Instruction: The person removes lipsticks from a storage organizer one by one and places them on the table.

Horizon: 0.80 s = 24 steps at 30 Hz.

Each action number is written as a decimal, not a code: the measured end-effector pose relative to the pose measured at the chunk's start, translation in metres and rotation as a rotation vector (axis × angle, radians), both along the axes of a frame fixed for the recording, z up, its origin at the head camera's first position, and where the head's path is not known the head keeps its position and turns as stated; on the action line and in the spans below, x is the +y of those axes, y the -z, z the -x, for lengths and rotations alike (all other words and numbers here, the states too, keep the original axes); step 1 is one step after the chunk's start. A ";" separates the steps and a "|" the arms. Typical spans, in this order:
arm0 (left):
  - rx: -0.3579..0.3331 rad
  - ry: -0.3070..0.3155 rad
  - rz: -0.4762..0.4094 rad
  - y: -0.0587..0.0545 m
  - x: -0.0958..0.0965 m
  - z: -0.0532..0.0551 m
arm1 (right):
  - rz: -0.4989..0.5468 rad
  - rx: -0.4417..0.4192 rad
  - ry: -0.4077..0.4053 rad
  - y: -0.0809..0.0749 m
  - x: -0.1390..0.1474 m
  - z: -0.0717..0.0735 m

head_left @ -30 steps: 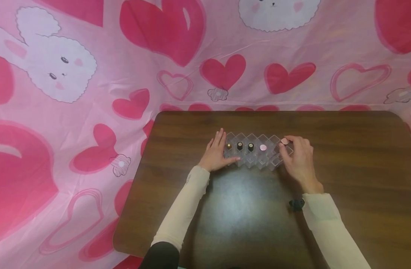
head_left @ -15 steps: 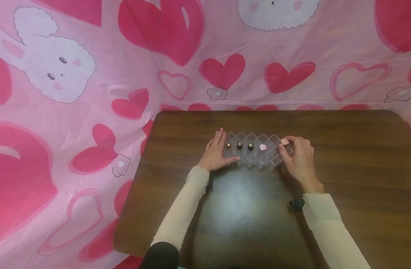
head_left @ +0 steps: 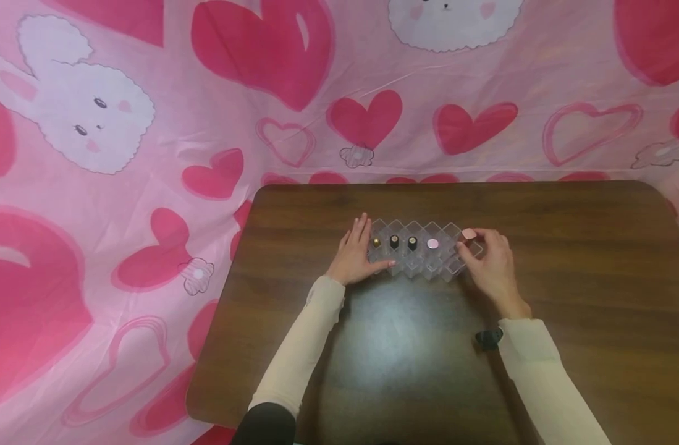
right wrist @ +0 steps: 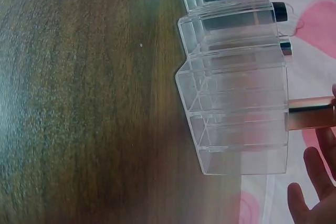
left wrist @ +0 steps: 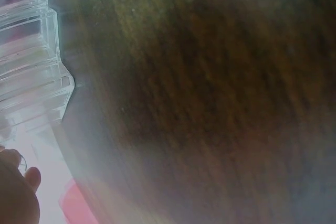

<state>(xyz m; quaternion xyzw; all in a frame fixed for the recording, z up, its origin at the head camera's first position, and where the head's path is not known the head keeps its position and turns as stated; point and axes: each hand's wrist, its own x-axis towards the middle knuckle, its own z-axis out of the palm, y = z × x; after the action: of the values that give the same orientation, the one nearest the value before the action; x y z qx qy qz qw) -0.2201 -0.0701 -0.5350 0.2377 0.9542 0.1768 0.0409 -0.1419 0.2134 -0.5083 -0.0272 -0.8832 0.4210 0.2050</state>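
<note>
A clear lipstick organizer (head_left: 419,270) with diamond-shaped compartments stands on the wooden table. My left hand (head_left: 351,262) rests against its left end, fingers straight along the side and thumb at the front. At the right end, my right hand (head_left: 492,267) pinches a lipstick with a rose-gold cap (head_left: 469,234). In the right wrist view, that lipstick (right wrist: 313,113) sticks out above the organizer's rim, upright in line with the compartments. Other tubes stand in the same row: one gold-topped (head_left: 377,243), two black-capped (head_left: 394,241), and one pink-topped (head_left: 432,243).
The brown tabletop (head_left: 395,358) spreads around the organizer. A pink heart-print cloth (head_left: 372,74) hangs behind and to the left of the table. A black wrist device (head_left: 488,339) is at my right cuff.
The rose-gold lipstick and my right hand stay at the organizer's right end, with only a slight shift of the fingers. My left hand keeps its place.
</note>
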 end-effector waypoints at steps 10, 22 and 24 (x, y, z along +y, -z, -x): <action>-0.006 0.003 -0.006 -0.003 -0.001 -0.002 | 0.052 -0.113 -0.031 -0.001 0.004 -0.002; 0.013 0.009 -0.013 -0.001 0.000 -0.001 | 0.060 -0.193 -0.042 -0.006 0.008 -0.006; 0.011 0.007 -0.009 -0.001 0.000 0.000 | 0.054 -0.196 -0.041 -0.007 0.008 -0.006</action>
<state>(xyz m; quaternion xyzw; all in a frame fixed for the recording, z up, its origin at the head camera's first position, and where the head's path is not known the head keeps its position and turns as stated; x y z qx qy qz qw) -0.2197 -0.0704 -0.5344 0.2419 0.9529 0.1795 0.0352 -0.1357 0.2214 -0.5013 -0.0556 -0.8878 0.4440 0.1079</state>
